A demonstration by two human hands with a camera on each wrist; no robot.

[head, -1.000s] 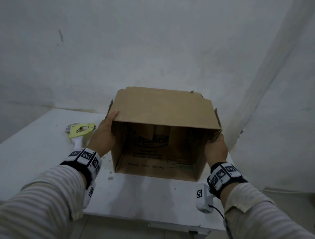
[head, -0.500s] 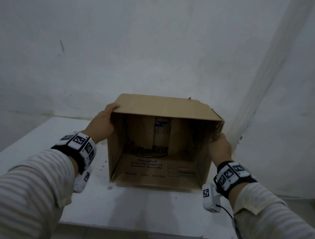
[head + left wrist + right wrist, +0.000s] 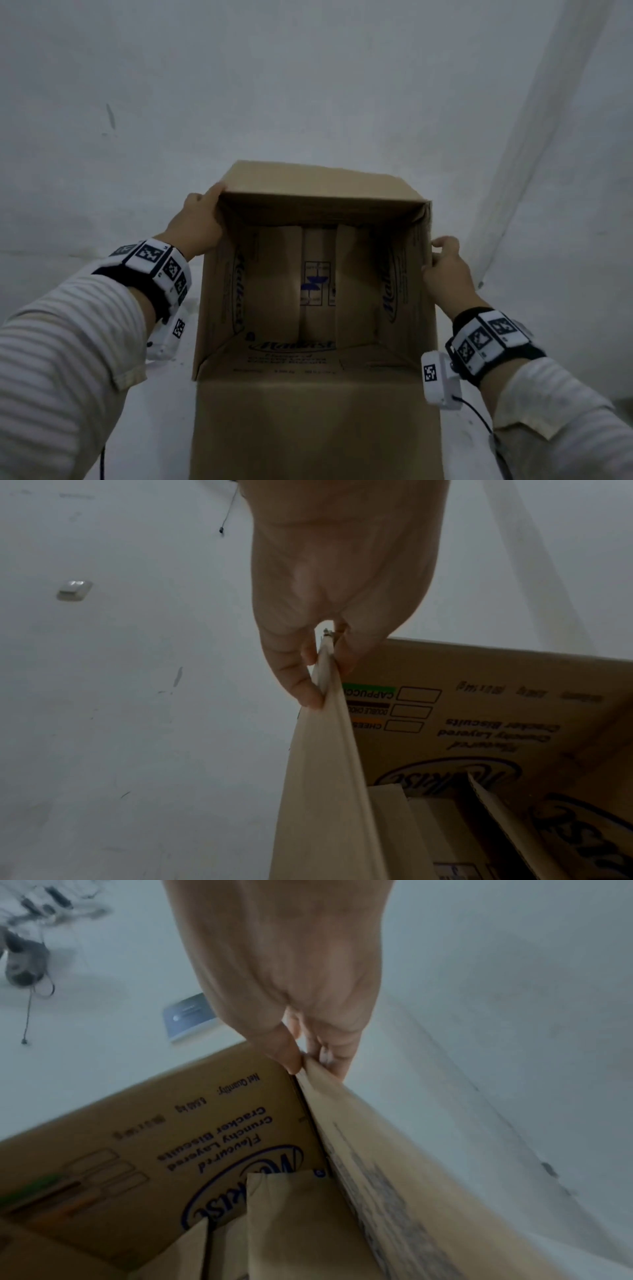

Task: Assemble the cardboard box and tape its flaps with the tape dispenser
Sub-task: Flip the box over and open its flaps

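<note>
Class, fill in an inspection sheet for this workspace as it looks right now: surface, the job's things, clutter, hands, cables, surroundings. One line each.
Surface: white table, a few small dark specks near the box.
Job's things: cardboard box on its side, open end facing the camera, printing inside; far flaps folded in with a gap between them, no tape seen; near flap lying flat. Tape dispenser not in view.
Clutter: nothing seen.
Hands: left hand grips the box's upper left edge; right hand pinches its right edge.
Cables: thin dark cable running from the right wrist unit.
Surroundings: white walls; wall switch; grey wall plate.
</note>
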